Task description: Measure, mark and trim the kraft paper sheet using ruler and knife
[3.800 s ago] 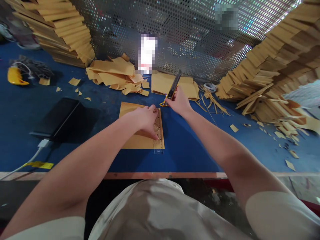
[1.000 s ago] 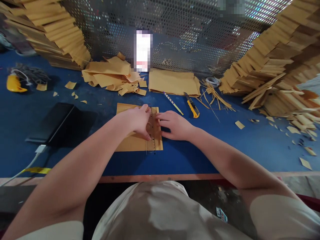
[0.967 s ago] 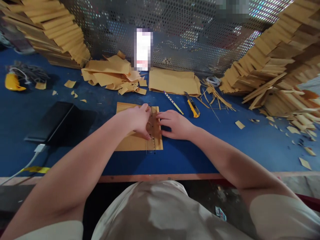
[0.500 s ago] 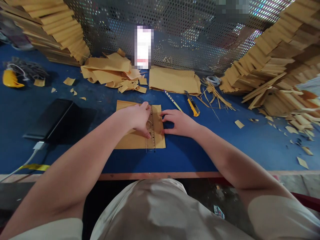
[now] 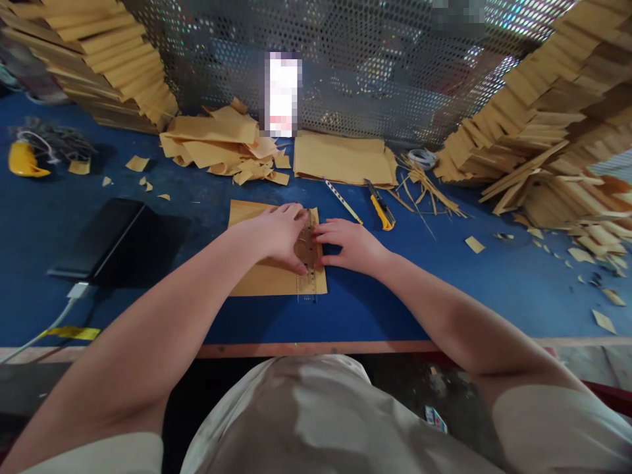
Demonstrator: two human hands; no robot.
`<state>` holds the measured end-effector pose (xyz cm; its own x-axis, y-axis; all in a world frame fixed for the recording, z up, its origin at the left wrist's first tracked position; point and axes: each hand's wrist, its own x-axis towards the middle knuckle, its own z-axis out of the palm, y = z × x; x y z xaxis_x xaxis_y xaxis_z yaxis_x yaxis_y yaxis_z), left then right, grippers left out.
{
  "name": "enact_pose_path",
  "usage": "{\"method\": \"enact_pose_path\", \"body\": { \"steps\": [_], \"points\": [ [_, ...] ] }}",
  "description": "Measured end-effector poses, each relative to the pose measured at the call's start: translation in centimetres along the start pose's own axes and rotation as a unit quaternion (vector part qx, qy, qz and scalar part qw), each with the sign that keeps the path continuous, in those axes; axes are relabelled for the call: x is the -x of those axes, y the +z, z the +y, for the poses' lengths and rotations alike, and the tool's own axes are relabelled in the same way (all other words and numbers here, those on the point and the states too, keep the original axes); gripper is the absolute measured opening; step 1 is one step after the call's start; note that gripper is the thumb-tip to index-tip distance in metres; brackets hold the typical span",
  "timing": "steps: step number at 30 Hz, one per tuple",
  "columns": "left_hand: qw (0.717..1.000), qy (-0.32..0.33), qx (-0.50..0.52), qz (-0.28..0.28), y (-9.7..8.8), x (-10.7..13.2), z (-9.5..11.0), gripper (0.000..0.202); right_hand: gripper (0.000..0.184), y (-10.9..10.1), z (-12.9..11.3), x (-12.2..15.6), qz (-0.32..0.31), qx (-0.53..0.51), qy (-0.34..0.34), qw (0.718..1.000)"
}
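Observation:
A brown sheet of kraft paper (image 5: pixel 251 282) lies flat on the blue table. Across its right part stands a clear plastic ruler (image 5: pixel 307 287), whose lower end juts past the paper's near edge. My left hand (image 5: pixel 279 234) grips the ruler from above, thumb and fingers spaced along it, and hides some of its left side. At the right edge of the paper is my right hand (image 5: pixel 351 245), fingers stretched apart, their tips touching the paper and close to the ruler. Beyond that hand lie a patterned pencil (image 5: pixel 344 202) and a yellow utility knife (image 5: pixel 381 208).
Brown paper scraps (image 5: pixel 212 141) and a stack of kraft sheets (image 5: pixel 340 159) sit along the perforated metal screen (image 5: pixel 355 72). Tall paper stacks rise at left (image 5: pixel 113 59) and right (image 5: pixel 523 105). A black device (image 5: pixel 106 234) with a white cable (image 5: pixel 62 316) is at left.
My left hand has slid the ruler a little to the right, nearer the paper's right edge. My right hand's fingertips have moved slightly left over that edge.

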<state>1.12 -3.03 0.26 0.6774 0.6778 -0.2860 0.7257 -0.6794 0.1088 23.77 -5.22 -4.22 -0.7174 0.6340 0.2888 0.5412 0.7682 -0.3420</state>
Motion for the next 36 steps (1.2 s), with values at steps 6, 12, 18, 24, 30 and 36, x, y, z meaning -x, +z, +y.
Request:
{"method": "enact_pose_path", "body": {
  "steps": [6, 12, 18, 24, 30, 36],
  "points": [
    [1.000, 0.007, 0.028, -0.010, -0.2, -0.1, -0.4, 0.118, 0.033, -0.3, -0.9, -0.1, -0.015, -0.010, 0.060, 0.998],
    [0.999, 0.003, 0.040, -0.020, -0.3, -0.1, -0.5, 0.122, 0.036, -0.4, -1.1, -0.1, -0.026, -0.028, 0.074, 0.997],
    [0.999, 0.009, 0.029, -0.024, -0.3, 0.0, -0.4, 0.122, 0.033, -0.6, -1.0, -0.2, -0.026, -0.032, 0.065, 0.997],
    [0.999, 0.008, 0.037, -0.015, 0.0, 0.0, -0.8, 0.120, 0.033, -0.6, -1.0, -0.3, -0.026, -0.035, 0.070, 0.997],
    [0.999, 0.014, 0.032, -0.017, 0.0, 0.0, -0.8, 0.116, 0.033, -0.6, -1.1, -0.3, -0.027, -0.036, 0.075, 0.996],
    [0.999, 0.004, 0.029, -0.021, -0.1, -0.1, -0.7, 0.117, 0.034, -0.8, -1.2, -0.3, -0.030, -0.037, 0.075, 0.996]
  ]
}}
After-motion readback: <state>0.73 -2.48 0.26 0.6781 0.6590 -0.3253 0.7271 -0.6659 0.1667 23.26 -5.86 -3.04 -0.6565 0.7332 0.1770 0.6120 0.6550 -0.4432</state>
